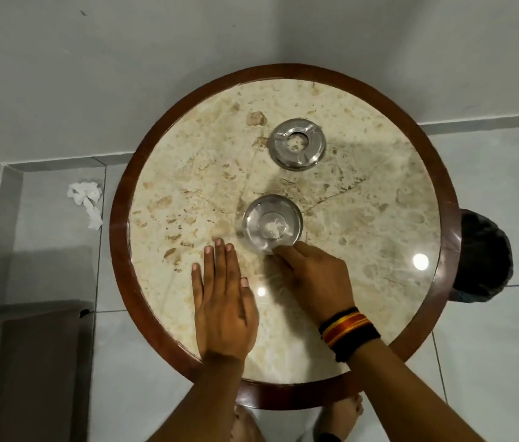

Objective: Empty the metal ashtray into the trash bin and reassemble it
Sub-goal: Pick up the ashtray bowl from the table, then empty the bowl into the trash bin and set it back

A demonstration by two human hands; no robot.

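On the round marble table [379, 218] the metal ashtray stands in two parts. Its lid [297, 144], a ring with notches and a hole in the middle, lies at the far centre. Nearer to me, the bowl [271, 223] holds a small white crumpled scrap. My right hand [311, 275] pinches the bowl's near rim with thumb and fingers. A red, yellow and black thread band circles that wrist. To the bowl's left, my left hand [223, 301] rests flat on the table, fingers spread, holding nothing. The black trash bin [483, 260] stands on the floor at the table's right edge.
A crumpled white tissue [87, 199] lies on the grey tiled floor left of the table. A brown piece of furniture [28, 362] fills the lower left corner. My bare feet [341, 419] show under the table's near edge. A grey wall rises behind the table.
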